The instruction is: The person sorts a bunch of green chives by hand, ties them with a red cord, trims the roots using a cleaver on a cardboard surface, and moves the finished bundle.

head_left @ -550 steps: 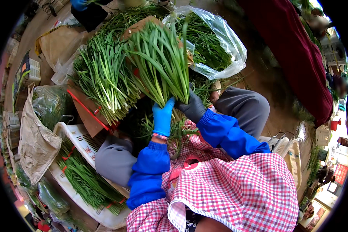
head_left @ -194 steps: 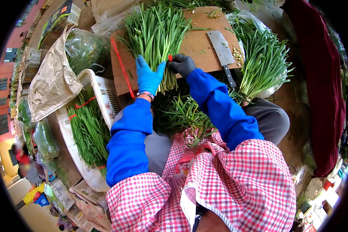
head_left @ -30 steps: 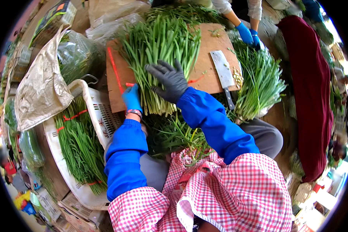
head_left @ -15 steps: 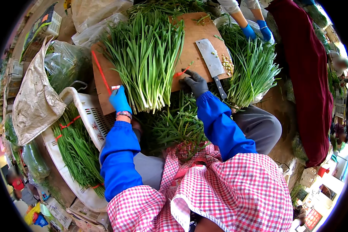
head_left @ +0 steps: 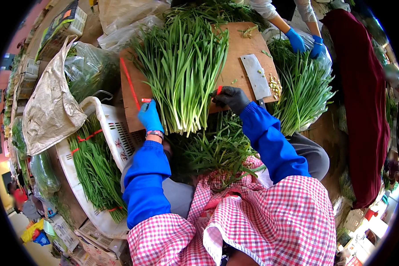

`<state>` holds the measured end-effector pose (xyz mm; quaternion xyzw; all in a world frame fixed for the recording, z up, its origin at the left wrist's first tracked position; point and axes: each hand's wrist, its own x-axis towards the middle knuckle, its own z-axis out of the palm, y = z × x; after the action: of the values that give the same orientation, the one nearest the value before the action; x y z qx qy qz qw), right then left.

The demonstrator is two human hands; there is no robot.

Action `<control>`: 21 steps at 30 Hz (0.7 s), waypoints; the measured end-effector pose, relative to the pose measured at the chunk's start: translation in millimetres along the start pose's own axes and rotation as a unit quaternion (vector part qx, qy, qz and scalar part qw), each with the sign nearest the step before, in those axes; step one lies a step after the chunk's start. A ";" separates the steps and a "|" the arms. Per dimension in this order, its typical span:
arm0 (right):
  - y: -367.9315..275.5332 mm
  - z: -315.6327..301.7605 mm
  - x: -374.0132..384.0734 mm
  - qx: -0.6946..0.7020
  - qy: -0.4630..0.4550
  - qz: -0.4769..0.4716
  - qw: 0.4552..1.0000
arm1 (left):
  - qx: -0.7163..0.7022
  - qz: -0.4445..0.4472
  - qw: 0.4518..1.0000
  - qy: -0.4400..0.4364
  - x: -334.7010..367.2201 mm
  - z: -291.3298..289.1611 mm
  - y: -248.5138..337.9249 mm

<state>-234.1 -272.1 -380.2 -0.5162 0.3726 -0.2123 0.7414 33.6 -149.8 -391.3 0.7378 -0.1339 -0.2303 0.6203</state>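
Note:
A thick bunch of garlic chives (head_left: 181, 75) lies on a brown board (head_left: 232, 44), its pale cut stems toward me. A red tie strip (head_left: 130, 80) shows on both sides, its middle hidden by the bunch. My left hand (head_left: 150, 117), gloved in blue, is closed on the strip's left part, beside a small label. On the other side my right hand (head_left: 233, 99), in a black glove, pinches the strip's red end close to the stems. A cleaver (head_left: 256, 77) rests on the board beyond my right hand, its handle partly behind my sleeve.
A co-worker's blue-gloved hands (head_left: 305, 43) touch another pile of chives (head_left: 299, 88) at the right. On the left, a white crate (head_left: 108, 122) holds tied bunches (head_left: 99, 177). Loose leaves (head_left: 208, 146) lie below the board. A dark red cloth (head_left: 359, 106) hangs at far right.
My right hand has closed on the strip's red end, which stood loose beside the fingers before. The whole view has shifted, with the scene slightly further right and lower.

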 end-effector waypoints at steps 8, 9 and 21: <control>-26.7 2.3 3.9 -0.100 -0.077 -0.017 0.992 | -0.054 -0.059 0.997 -0.025 7.0 -9.3 -14.7; -36.3 8.5 8.8 -0.142 -0.104 -0.028 0.984 | -0.014 -0.052 0.998 -0.042 7.5 -11.1 -12.1; -102.7 126.8 40.0 -0.365 -0.257 0.002 0.895 | 0.361 0.089 0.909 -0.190 49.5 -37.8 68.8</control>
<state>-103.8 -261.9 -274.7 -0.7863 0.2210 0.0804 0.5713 101.3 -154.8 -327.9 0.8386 -0.3885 -0.2462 0.2920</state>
